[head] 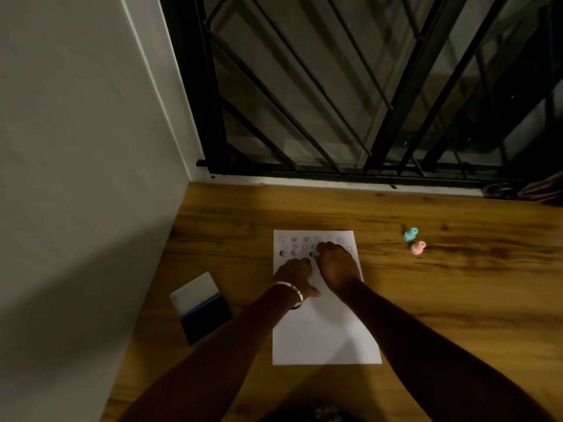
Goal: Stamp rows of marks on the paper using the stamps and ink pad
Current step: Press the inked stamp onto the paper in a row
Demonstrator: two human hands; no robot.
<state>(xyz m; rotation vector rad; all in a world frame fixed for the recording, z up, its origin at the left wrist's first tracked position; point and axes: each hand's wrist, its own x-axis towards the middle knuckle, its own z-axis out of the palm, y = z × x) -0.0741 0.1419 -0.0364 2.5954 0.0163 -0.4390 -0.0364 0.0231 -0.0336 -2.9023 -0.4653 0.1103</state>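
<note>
A white sheet of paper (326,330) lies on the wooden floor, with rows of small bluish marks across its top part. My right hand (336,266) is curled over the third row and closed on a small dark stamp (313,254), pressing it on the paper. My left hand (294,275), with a bangle at the wrist, rests on the paper just left of it, fingers bent, holding nothing I can see. The open ink pad (204,321) with its dark blue pad and white lid lies left of the paper. A teal stamp (410,233) and a pink stamp (417,247) lie to the right.
A white wall (76,178) runs along the left. A black metal grille with glass (350,86) stands behind the floor's far edge. A dark bundle (530,190) sits at the far right by the sill. Bare wooden floor (472,300) stretches to the right of the paper.
</note>
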